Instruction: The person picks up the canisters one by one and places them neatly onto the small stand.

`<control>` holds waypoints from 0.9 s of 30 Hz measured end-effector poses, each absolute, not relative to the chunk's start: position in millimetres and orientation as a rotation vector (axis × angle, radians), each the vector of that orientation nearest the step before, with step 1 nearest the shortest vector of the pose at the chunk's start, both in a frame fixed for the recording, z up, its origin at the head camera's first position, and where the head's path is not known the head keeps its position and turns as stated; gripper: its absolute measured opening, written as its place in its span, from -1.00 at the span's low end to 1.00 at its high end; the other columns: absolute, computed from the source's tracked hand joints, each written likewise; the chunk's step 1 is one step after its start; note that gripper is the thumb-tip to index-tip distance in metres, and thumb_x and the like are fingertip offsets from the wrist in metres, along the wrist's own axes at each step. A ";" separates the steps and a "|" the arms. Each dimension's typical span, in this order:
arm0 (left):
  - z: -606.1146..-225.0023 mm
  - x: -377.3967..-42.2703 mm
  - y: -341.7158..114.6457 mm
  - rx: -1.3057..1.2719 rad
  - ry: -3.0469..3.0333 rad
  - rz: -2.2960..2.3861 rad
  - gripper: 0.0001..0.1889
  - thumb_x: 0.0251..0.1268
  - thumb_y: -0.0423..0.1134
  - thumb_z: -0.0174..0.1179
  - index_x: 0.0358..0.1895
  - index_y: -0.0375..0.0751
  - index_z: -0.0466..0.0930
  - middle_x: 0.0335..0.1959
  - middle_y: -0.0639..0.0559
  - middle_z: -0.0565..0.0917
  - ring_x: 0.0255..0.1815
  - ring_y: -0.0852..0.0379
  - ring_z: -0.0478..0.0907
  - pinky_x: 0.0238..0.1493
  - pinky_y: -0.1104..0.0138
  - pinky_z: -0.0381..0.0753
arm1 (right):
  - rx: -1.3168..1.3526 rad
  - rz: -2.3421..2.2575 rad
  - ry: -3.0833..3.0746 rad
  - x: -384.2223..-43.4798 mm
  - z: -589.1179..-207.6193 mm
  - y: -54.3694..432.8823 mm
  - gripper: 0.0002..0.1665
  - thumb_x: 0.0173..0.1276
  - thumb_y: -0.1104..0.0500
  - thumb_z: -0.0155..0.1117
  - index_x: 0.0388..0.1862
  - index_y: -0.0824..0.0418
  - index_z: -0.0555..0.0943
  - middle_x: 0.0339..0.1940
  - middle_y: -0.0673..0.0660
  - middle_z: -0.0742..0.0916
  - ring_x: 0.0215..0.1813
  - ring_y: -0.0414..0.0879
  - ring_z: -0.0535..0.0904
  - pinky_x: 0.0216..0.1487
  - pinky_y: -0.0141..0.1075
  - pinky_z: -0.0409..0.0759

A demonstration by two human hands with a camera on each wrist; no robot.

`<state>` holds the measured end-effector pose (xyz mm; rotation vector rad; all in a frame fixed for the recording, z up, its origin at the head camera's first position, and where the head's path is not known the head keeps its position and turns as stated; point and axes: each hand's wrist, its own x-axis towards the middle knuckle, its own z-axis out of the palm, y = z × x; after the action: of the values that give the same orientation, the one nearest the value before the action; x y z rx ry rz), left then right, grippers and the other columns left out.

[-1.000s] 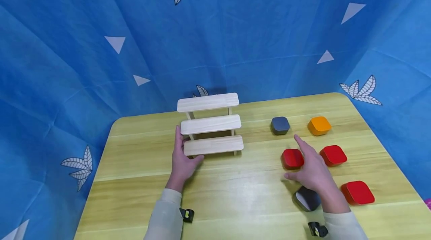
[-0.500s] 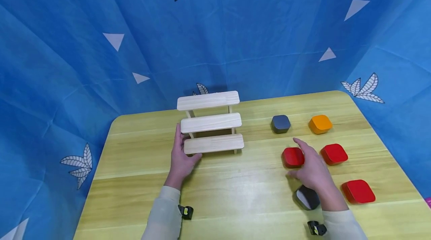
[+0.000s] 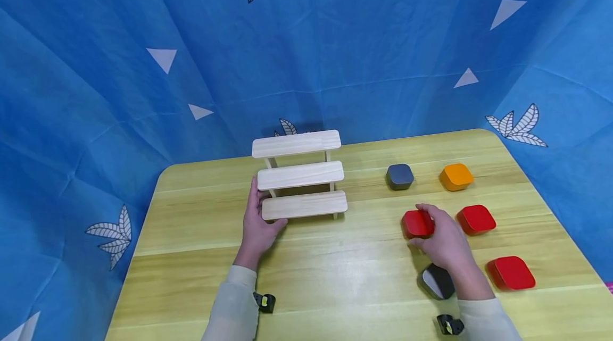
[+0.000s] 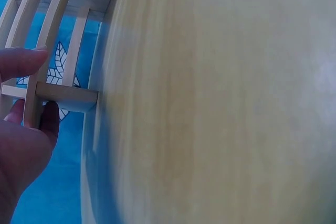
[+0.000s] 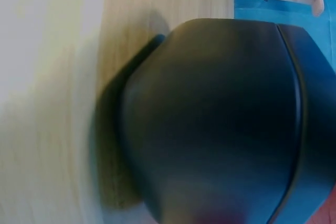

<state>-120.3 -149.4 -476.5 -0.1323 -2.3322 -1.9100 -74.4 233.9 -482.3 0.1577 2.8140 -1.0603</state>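
A three-tier wooden display stand stands at the table's back, left of centre. My left hand grips the left end of its lowest step, and in the left wrist view the thumb and fingers lie on either side of the wood. On the right, my right hand holds a small red rounded-square box between thumb and fingers, the box low at the table. Just below that hand lies a dark grey box, which fills much of the right wrist view and hides the right fingers there.
Two more red boxes stand right of my right hand. Behind it are a blue-grey box and an orange box. A blue patterned cloth hangs behind the wooden table.
My right thumb and fingers have closed in around the red box from an open spread. The left hand keeps its place at the stand.
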 end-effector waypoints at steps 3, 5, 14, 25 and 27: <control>-476.6 -119.9 -149.1 -0.132 -2.330 -1.910 0.23 -0.13 -0.83 0.31 0.61 -0.29 -0.25 0.36 -0.42 0.29 0.41 -0.33 0.21 0.41 -0.08 0.22 | 0.160 -1.054 2.830 -74.2 -483.9 234.1 -0.10 0.05 0.32 0.58 0.38 0.31 0.38 0.23 0.48 0.47 0.14 0.39 0.39 -0.01 0.22 0.54; -476.8 -119.7 -149.0 -0.134 -2.333 -1.904 0.23 -0.13 -0.82 0.32 0.61 -0.29 -0.25 0.36 -0.41 0.30 0.41 -0.31 0.22 0.41 -0.08 0.22 | 0.165 -1.058 2.830 -74.3 -484.4 234.1 -0.11 0.05 0.32 0.58 0.37 0.31 0.39 0.22 0.48 0.48 0.13 0.39 0.39 -0.02 0.22 0.54; -475.7 -118.9 -149.6 -0.139 -2.343 -1.888 0.21 -0.10 -0.80 0.33 0.61 -0.30 -0.25 0.36 -0.40 0.31 0.40 -0.31 0.23 0.40 -0.09 0.23 | 0.172 -1.073 2.815 -75.2 -484.6 233.8 -0.12 0.06 0.33 0.58 0.36 0.31 0.39 0.22 0.48 0.47 0.14 0.39 0.38 -0.01 0.23 0.53; -497.1 -127.5 -155.6 -0.141 -2.340 -1.888 0.26 -0.11 -0.80 0.34 0.63 -0.16 -0.26 0.37 -0.37 0.32 0.41 -0.27 0.23 0.42 -0.06 0.22 | 0.180 -1.059 2.813 -75.4 -486.2 233.1 -0.11 0.08 0.33 0.57 0.38 0.32 0.36 0.21 0.48 0.46 0.13 0.39 0.37 -0.02 0.23 0.54; -506.2 -130.5 -157.7 -0.129 -2.340 -1.891 0.29 -0.11 -0.79 0.36 0.64 -0.07 -0.26 0.38 -0.31 0.32 0.42 -0.24 0.22 0.42 -0.03 0.22 | 0.189 -1.059 2.806 -75.2 -486.7 233.3 -0.11 0.08 0.32 0.57 0.38 0.32 0.36 0.22 0.48 0.46 0.13 0.40 0.37 -0.03 0.23 0.55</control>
<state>-130.5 -157.7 -506.2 -0.1290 -2.3398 -1.8911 -75.2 233.3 -486.7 0.1887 2.8057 -1.0586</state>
